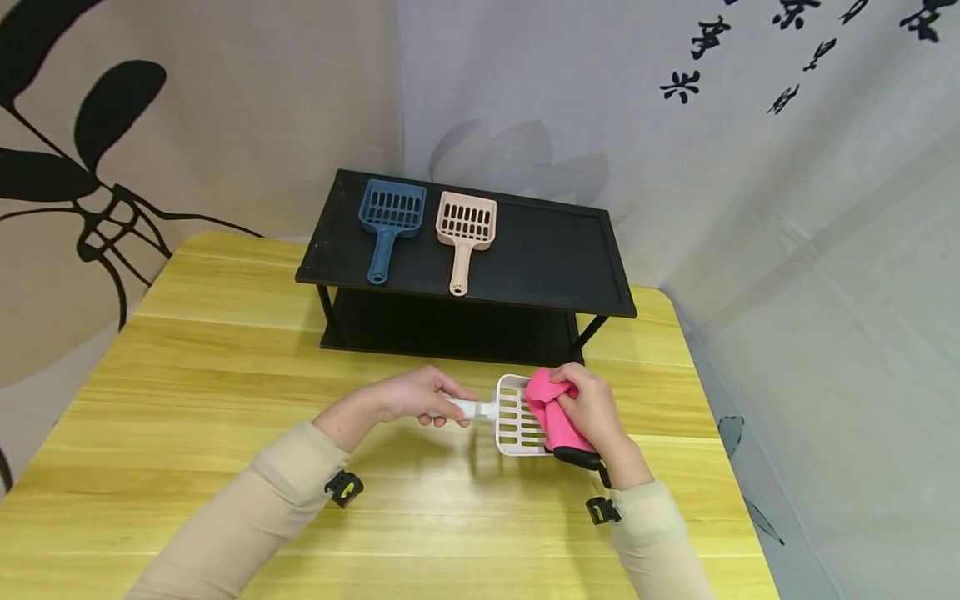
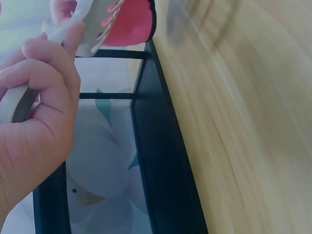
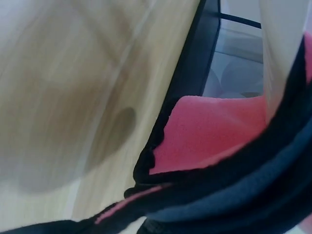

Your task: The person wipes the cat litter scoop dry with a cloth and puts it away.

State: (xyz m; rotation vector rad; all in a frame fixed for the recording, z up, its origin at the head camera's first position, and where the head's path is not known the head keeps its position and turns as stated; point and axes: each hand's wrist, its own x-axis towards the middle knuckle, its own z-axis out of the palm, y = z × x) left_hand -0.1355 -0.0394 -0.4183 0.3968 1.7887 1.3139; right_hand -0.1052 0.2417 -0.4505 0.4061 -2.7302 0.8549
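A white slotted litter scoop (image 1: 517,425) is held above the table, its head pointing right. My left hand (image 1: 420,397) grips its handle; in the left wrist view the fingers of the left hand (image 2: 44,92) curl round the grey-white handle (image 2: 17,105). My right hand (image 1: 592,408) holds a pink cloth with black edging (image 1: 551,408) bunched over the far right part of the scoop's head. The right wrist view is largely filled by the cloth (image 3: 209,126), its dark folds in front; the right fingers are mostly hidden there.
A black two-tier rack (image 1: 555,258) stands at the back of the wooden table (image 1: 187,400). On its upper shelf lie a blue litter scoop (image 1: 384,242) and a pale pink litter scoop (image 1: 461,254), handles toward me. Printed fabric (image 1: 525,83) hangs behind.
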